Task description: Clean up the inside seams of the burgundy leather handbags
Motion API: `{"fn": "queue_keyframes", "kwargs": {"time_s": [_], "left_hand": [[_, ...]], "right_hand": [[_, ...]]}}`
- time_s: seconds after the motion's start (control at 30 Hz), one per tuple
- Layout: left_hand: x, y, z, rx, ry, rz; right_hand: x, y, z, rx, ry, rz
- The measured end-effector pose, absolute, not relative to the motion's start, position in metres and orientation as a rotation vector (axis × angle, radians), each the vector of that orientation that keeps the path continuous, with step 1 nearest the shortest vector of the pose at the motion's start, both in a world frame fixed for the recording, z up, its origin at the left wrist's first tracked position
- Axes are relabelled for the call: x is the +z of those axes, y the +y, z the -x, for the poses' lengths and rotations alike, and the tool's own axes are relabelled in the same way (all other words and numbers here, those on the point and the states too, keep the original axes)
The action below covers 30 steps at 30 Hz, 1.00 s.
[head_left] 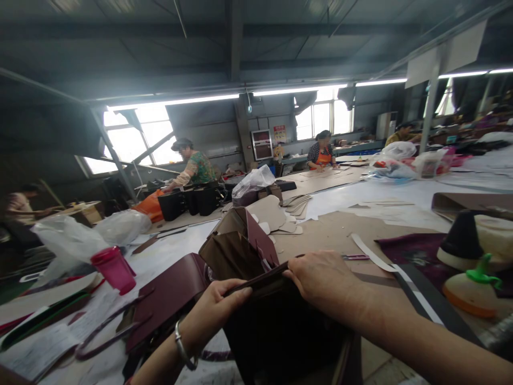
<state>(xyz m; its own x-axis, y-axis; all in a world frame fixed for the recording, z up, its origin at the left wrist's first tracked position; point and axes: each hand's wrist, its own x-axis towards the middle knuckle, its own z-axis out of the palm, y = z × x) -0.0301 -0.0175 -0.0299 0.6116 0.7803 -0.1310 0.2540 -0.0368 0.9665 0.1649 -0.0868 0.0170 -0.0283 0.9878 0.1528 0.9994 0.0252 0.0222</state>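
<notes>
A dark handbag (288,326) stands close in front of me, its mouth facing me and its inside in deep shadow. My left hand (222,302) pinches the bag's far rim, thumb on top, with a metal bangle on the wrist. Farther right along the same rim, my right hand (316,272) grips the edge with its fingers curled over. Just beyond is another bag (230,246) with a brown lining and a maroon side. To the left lies a maroon handbag (168,299) with long handles.
A pink cup (114,269) and plastic bags (68,240) are at the left. At the right stand a glue bottle with a green nozzle (473,289) and a black-capped container (465,240). Cut pieces (268,211) lie ahead. Co-workers (198,166) work across the table.
</notes>
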Motion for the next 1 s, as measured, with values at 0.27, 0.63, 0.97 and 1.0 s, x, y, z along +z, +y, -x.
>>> {"fn": "queue_keyframes", "kwargs": {"time_s": [0.27,0.63,0.97,1.0], "left_hand": [[-0.0309,-0.0193,0.031,0.536,0.877,-1.607],[-0.0303,-0.0218,0.0294,0.525,0.866,-1.623],[-0.0294,-0.0259,0.0288,0.486,0.873,-1.682],[-0.029,-0.0262,0.0292,0.482,0.876,-1.704]], "right_hand": [[0.0135,-0.0823,-0.1662,-0.277,-2.161,2.074],[0.0167,-0.0869,-0.165,-0.185,-2.037,2.129],[0.0123,-0.0881,-0.17,-0.262,-1.99,2.044],[0.0119,-0.0879,-0.1716,-0.25,-2.027,2.024]]}}
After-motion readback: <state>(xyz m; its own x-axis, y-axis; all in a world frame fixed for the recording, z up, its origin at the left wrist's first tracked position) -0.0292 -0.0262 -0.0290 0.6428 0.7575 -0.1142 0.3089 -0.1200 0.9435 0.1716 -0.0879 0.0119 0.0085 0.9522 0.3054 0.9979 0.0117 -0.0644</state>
